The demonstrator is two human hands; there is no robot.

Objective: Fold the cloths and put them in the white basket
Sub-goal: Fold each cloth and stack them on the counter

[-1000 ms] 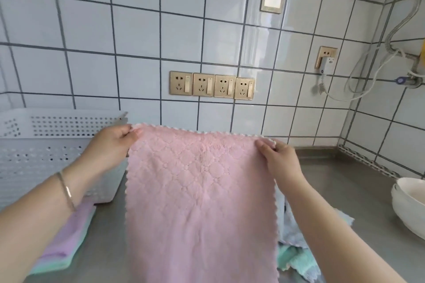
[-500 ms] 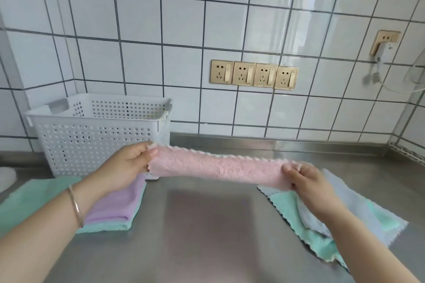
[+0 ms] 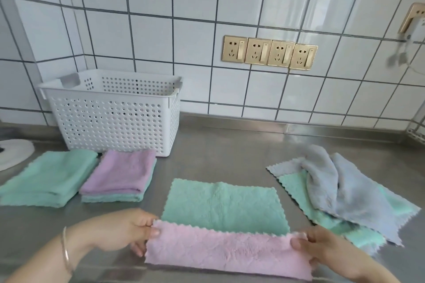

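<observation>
Half a second ago the pink cloth (image 3: 227,253) hung in the air between the hands; it has since come down to the steel counter (image 3: 218,156), where it now lies with its green underside turned up beyond the pink band, the near edge being brought over in what looks like the first fold. Laying it flat lets the counter carry the weight, so the corners can be matched cleanly.

The left hand (image 3: 124,230) pinches the pink band's left corner between thumb and curled fingers, a bangle (image 3: 65,253) on its wrist. The right hand (image 3: 322,248) pinches the right corner the same way, fingers curled over the edge. Holding both corners keeps the edge taut and straight across.

Two folded stacks sit at the left, just in front of the white basket (image 3: 115,117): a green stack (image 3: 48,177) and, beside it, a purple cloth on green (image 3: 122,174). Parking them by the basket probably saves reaching later; none can be seen inside the basket. To the right lies a loose pile (image 3: 340,190), a crumpled grey cloth on a spread green one, waiting its turn. A white round object (image 3: 13,151) shows at the far left edge.
</observation>
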